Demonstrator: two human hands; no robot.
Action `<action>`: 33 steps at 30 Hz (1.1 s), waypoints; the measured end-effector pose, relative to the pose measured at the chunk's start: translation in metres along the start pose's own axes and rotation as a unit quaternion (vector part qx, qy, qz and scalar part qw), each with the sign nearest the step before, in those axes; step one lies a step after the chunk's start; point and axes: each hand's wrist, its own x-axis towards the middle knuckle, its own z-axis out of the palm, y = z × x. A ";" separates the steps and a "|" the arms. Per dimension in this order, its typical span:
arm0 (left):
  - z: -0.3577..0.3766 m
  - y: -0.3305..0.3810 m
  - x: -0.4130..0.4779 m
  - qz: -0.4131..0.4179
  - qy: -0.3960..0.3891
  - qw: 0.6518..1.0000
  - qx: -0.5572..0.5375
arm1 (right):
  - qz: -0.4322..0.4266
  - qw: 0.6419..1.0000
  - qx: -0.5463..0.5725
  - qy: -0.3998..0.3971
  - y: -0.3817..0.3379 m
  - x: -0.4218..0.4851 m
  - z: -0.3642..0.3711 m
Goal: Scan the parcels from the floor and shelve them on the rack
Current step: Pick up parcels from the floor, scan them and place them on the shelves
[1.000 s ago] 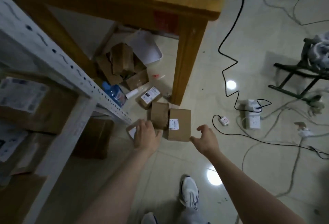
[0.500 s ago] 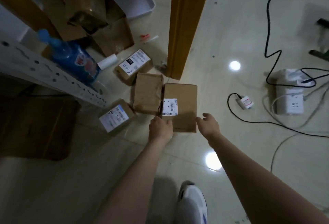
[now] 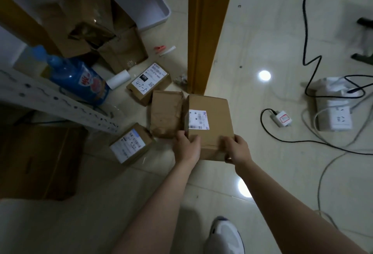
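Cardboard parcel (image 3: 219, 112) with a white barcode label (image 3: 198, 119) lies on the glossy tiled floor (image 3: 262, 21) beside the wooden table leg (image 3: 207, 32), touching a crumpled paper-wrapped packet (image 3: 165, 112). Left hand (image 3: 187, 150) and right hand (image 3: 239, 150) grip its near corners, fingers curled over the edges; pick-up seems underway, so next comes a level lift, label upward for scanning.

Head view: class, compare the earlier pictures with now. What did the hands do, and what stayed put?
Both hands reached forward to the labelled parcel: the left hand now grips its near-left edge, the right hand its near-right corner. The brown paper parcel beside it, the small parcel by the rack and the blue bottle stayed put.
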 end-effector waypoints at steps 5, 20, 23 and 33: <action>-0.051 0.055 -0.097 0.065 0.000 0.994 -0.084 | -0.023 0.995 0.085 0.037 -0.045 -0.099 -0.033; -0.312 0.273 -0.454 0.085 -0.027 0.960 -0.267 | -0.184 0.952 0.239 0.052 -0.273 -0.513 -0.109; -0.347 0.308 -0.513 0.081 -0.027 0.934 -0.347 | -0.212 0.925 0.310 0.052 -0.311 -0.582 -0.113; -0.420 0.363 -0.661 0.171 -0.085 0.880 -0.435 | -0.241 0.844 0.460 -0.132 -0.367 -0.757 -0.127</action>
